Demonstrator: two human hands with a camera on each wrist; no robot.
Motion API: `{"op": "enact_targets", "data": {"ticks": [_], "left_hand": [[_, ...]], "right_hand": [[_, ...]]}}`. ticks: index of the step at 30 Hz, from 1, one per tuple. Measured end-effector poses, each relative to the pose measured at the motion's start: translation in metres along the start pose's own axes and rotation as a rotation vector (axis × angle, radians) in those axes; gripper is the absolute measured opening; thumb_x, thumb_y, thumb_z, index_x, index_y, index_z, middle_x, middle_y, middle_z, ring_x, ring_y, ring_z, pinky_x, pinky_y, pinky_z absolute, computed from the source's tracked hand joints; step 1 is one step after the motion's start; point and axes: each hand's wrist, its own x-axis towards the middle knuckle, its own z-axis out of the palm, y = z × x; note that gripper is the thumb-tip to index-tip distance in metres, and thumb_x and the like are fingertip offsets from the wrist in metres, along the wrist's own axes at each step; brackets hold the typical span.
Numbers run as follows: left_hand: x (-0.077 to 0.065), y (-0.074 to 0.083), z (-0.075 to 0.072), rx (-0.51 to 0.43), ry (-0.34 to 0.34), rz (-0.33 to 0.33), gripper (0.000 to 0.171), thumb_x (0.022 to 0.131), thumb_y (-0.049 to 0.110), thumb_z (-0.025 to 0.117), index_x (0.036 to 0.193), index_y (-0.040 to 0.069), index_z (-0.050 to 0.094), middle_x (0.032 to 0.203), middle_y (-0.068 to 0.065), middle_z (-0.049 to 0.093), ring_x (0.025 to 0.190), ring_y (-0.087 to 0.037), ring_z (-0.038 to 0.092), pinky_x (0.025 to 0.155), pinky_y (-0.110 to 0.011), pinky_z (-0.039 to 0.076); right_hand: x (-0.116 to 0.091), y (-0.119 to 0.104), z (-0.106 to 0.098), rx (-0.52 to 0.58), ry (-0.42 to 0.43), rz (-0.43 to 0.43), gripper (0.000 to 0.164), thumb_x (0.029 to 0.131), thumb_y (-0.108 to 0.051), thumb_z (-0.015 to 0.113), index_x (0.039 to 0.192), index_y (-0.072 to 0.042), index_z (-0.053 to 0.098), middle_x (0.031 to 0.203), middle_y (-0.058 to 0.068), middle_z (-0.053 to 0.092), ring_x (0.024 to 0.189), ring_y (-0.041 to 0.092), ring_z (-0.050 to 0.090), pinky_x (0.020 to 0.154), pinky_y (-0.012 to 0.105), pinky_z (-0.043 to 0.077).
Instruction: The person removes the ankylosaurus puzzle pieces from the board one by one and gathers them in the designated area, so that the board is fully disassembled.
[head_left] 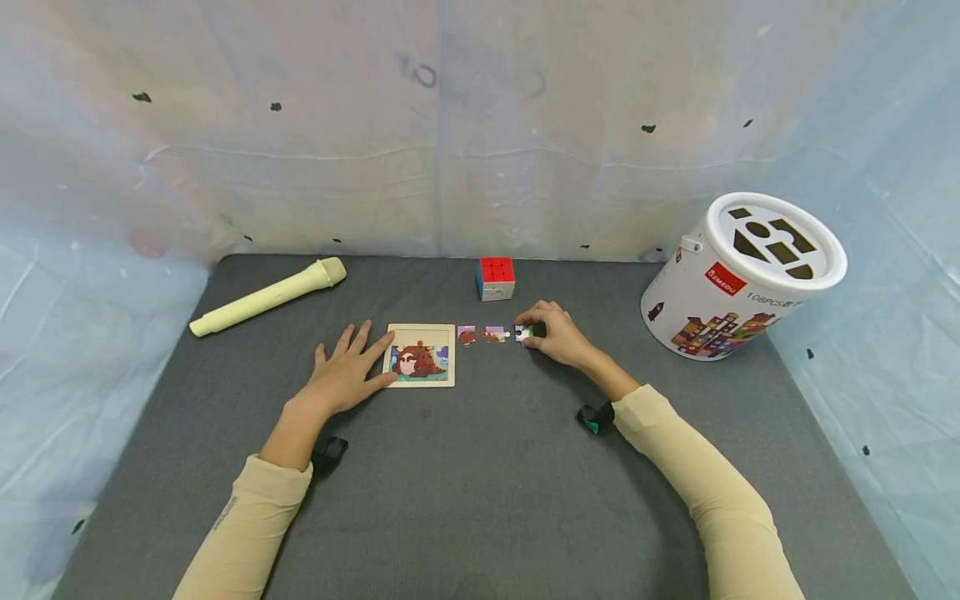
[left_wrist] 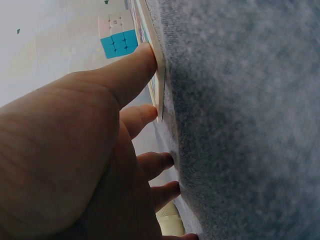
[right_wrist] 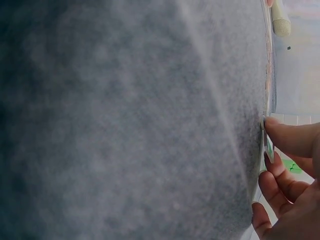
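A small wooden jigsaw tray (head_left: 422, 330) lies on the table, its lower part filled with a red-brown cartoon animal picture and its top strip bare wood. My left hand (head_left: 341, 377) is spread flat beside it, thumb and index fingertip resting on the tray's left side. To the right of the tray, two loose jigsaw pieces (head_left: 467, 335) (head_left: 495, 334) lie in a row. At the end of that row my right hand (head_left: 557, 335) pinches a third puzzle piece (head_left: 522, 332), white and green, between thumb and fingers, close over the cloth. Fingers partly hide it.
Behind the pieces stands a puzzle cube (head_left: 497, 279) with a red top. A pale yellow microphone (head_left: 270, 296) lies at the back left. At the back right is a white bucket (head_left: 720, 308) with shaped holes in its lid. Grey cloth (head_left: 465, 483) covers the table.
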Motion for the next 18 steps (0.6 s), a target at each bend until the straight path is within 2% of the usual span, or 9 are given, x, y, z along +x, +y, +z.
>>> {"op": "enact_targets", "data": {"ticks": [18], "left_hand": [[-0.0008,0.0009,-0.0022,0.000,-0.012,-0.008,0.077,0.100,0.050,0.055,0.161,0.018,0.023,0.164,-0.025,0.007,0.149,-0.048,0.002,0.105,-0.080,0.003]], "right_hand": [[-0.0006,0.0005,0.0008,-0.038,0.006,-0.007,0.031,0.086,-0.007,0.079,0.116,-0.003,0.072,0.106,0.010,0.062,0.102,0.027,0.049,0.093,0.049,0.033]]}}
